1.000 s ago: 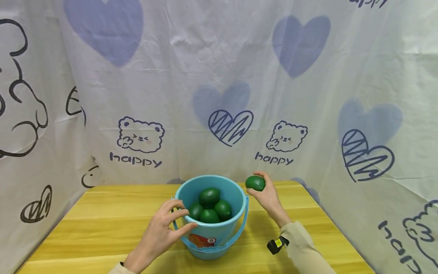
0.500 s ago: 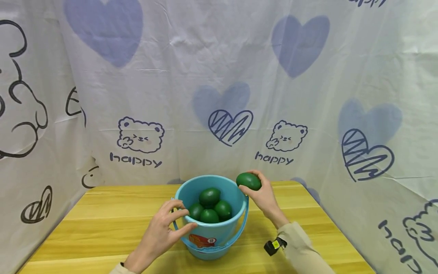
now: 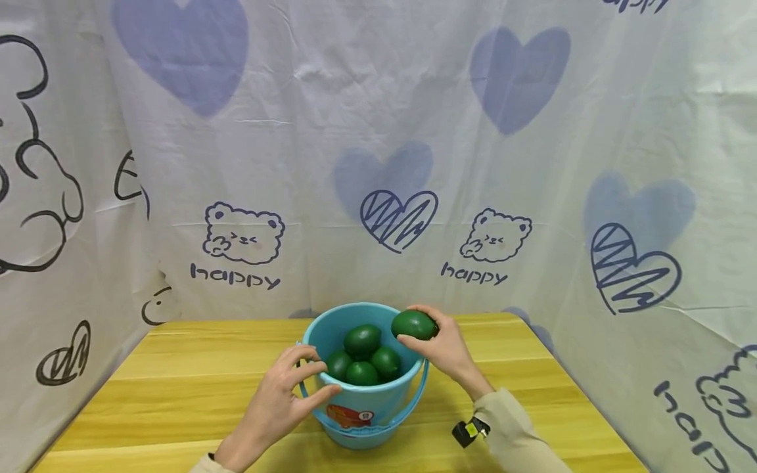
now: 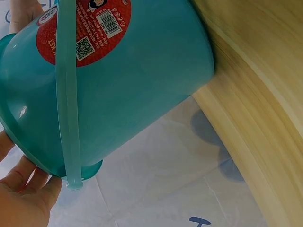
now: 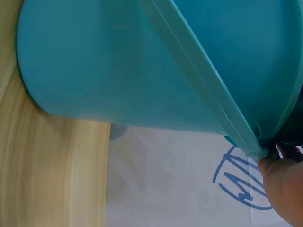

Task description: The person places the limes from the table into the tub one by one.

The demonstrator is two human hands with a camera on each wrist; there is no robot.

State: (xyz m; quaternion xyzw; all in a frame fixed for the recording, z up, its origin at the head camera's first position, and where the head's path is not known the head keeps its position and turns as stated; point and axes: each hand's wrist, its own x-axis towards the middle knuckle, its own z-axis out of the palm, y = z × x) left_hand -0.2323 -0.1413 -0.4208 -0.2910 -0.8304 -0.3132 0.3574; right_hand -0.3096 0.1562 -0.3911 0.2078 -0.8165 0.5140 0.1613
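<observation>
Yellow wooden desk [image 3: 177, 387] before a printed cloth backdrop [image 3: 378, 131]; blue bucket [image 3: 363, 401], left grip [image 3: 278, 404] pinching its rim, right grip [image 3: 440, 345] clasping a green fruit [image 3: 412, 324].

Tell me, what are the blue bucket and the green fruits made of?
The bucket looks like smooth, glossy plastic: it shines, and its thin handle is moulded. The green fruits seem plastic or foam fakes, evenly coloured with a dull sheen; I can't be sure.

Open bucket [image 3: 331, 328] mouth partly filled by four avocados [image 3: 363, 340], bare tabletop [image 3: 195, 368] on both sides
</observation>
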